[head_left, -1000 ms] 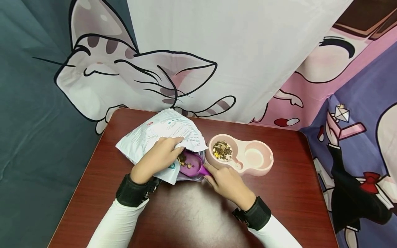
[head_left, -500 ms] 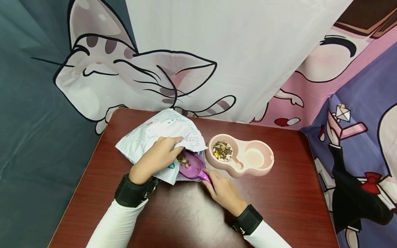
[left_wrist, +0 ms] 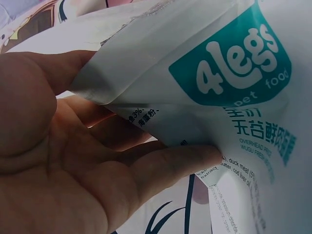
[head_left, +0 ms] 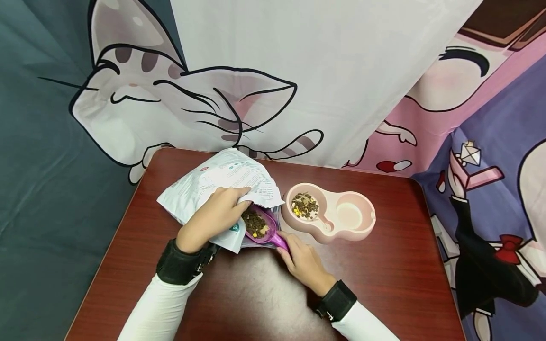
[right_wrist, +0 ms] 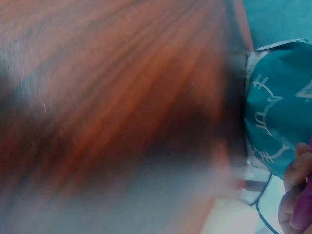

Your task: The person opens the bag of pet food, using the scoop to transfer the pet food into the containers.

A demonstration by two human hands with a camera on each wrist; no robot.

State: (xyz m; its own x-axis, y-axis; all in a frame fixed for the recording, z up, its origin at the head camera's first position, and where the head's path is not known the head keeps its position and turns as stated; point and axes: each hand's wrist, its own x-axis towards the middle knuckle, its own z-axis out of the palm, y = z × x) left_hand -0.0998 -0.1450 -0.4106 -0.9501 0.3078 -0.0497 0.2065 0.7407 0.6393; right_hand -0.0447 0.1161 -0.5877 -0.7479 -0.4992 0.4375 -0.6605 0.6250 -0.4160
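A white pet food bag (head_left: 232, 173) lies on its side, its mouth facing right. My left hand (head_left: 215, 213) grips the upper edge of that mouth; in the left wrist view, its fingers and thumb lie on either side of the bag's "4legs" panel (left_wrist: 141, 73). My right hand (head_left: 307, 265) holds a purple scoop (head_left: 279, 240) by its handle. Brown and yellow pet food (head_left: 255, 223) fills the scoop's bowl, which sits in the bag's mouth, its far end partly hidden. At the right wrist view's edge, fingers (right_wrist: 293, 176) wrap the purple handle (right_wrist: 302, 212).
Right of the bag stands a pink double bowl (head_left: 315, 232). Its left hollow holds some mixed pet food (head_left: 304, 207); the right hollow shows a pale bottom. A brown table (head_left: 396, 284) carries everything, with a cartoon cat curtain (head_left: 341, 71) behind its far edge.
My right hand has shifted slightly down, keeping hold of the scoop. The scoop's bowl held only a few pieces earlier and is now full of pet food. My left hand stays on the bag.
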